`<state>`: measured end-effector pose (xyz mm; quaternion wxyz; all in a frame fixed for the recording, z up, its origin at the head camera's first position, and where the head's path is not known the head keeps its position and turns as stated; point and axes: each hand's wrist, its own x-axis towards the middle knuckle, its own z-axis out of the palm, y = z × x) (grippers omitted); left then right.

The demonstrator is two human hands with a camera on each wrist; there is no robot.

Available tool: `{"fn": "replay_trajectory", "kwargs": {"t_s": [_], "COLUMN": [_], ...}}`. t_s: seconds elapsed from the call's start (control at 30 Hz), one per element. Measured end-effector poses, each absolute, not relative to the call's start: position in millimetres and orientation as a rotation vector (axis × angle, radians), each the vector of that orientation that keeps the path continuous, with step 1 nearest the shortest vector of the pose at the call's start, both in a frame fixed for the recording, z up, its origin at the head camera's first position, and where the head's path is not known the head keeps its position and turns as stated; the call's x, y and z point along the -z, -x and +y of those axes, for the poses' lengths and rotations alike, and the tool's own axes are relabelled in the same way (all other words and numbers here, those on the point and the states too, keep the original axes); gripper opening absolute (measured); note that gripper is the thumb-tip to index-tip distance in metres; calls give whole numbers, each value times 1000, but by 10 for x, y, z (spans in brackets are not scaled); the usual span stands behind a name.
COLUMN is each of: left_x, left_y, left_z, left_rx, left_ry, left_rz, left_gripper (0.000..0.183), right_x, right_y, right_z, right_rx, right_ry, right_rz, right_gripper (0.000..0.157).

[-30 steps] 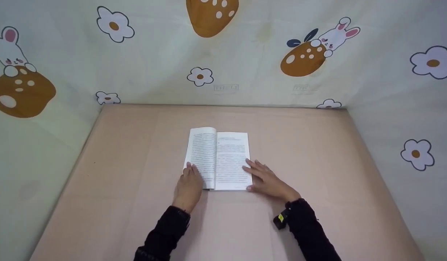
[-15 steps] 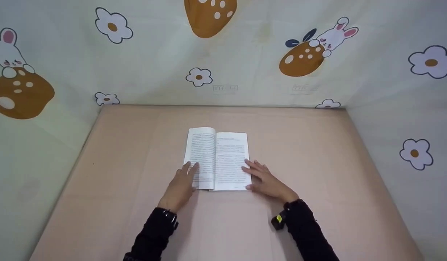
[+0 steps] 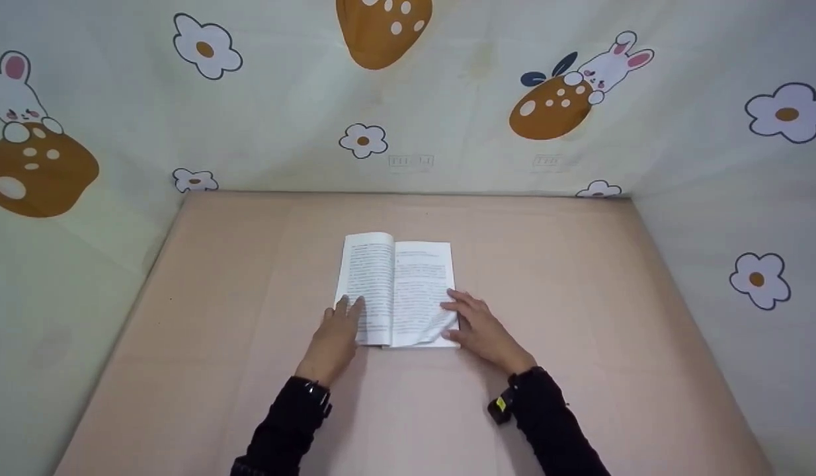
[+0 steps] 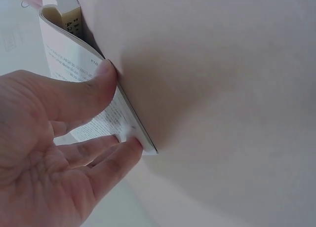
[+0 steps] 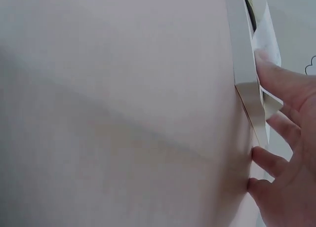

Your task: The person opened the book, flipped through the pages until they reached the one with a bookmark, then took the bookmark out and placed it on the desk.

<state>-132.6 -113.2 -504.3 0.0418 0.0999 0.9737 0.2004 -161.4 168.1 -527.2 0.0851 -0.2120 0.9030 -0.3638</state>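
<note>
An open book (image 3: 420,277) lies on the table with printed pages facing up. My left hand (image 3: 332,340) rests on the lower part of the left page. In the left wrist view its thumb and straight fingertips press the page (image 4: 111,118) near the edges. At the lower right corner of the book, my right hand (image 3: 484,334) pinches a right-hand page (image 3: 438,328), whose corner bends up and inward. The right wrist view has the thumb against the lifted page (image 5: 268,37), above the thick page block (image 5: 242,49); lower fingers touch the table beside it.
The light pinkish table (image 3: 216,297) spreads around the book. A pale curtain (image 3: 282,99) printed with flowers, rabbits and brown fruit shapes stands along the back and both sides. Dark sleeves (image 3: 282,423) cover both forearms, with a small black device (image 3: 500,404) at the right wrist.
My left hand has shifted left and its fingers have spread on the page. The right thumb has moved inward, and the right page's lower corner, flat before, now curls up.
</note>
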Motion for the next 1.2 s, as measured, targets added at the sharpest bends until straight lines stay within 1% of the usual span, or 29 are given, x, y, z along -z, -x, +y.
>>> {"fn": "replay_trajectory", "kwargs": {"t_s": [0.07, 0.2, 0.27, 0.33, 0.5, 0.57, 0.73, 0.9, 1.13, 1.2], "left_x": [5039, 5039, 5037, 5033, 5023, 5020, 5012, 5015, 5024, 5029], "left_y": [1324, 1316, 1315, 1318, 1343, 1356, 1379, 1386, 1409, 1410], "left_z": [-1122, -1116, -1121, -1122, -1113, -1111, -1116, -1127, -1145, -1155], "left_rx": [-591, -572, -567, -562, -563, -581, -615, -653, -672, -679], "left_ry": [-308, -329, -333, -322, -286, -281, -261, -259, -249, -260], "left_rz": [2992, 3018, 3022, 3016, 2981, 2963, 2928, 2917, 2910, 2934], "left_gripper": [70, 68, 67, 67, 68, 68, 70, 70, 71, 68], "right_x": [5268, 5266, 5264, 5256, 5244, 5234, 5206, 5192, 5217, 5233], "right_y": [1609, 1609, 1611, 1614, 1606, 1590, 1488, 1342, 1204, 1183], "right_z": [1645, 1596, 1581, 1574, 1551, 1526, 1391, 1183, 904, 848], "right_rx": [1053, 1050, 1080, 1093, 1128, 1136, 1084, 1036, 856, 821], "right_ry": [559, 414, 395, 402, 519, 548, 586, 676, 873, 873], "right_rz": [2725, 2742, 2742, 2747, 2780, 2789, 2819, 2820, 2846, 2845], "right_gripper": [64, 86, 88, 83, 49, 43, 49, 49, 49, 55]}}
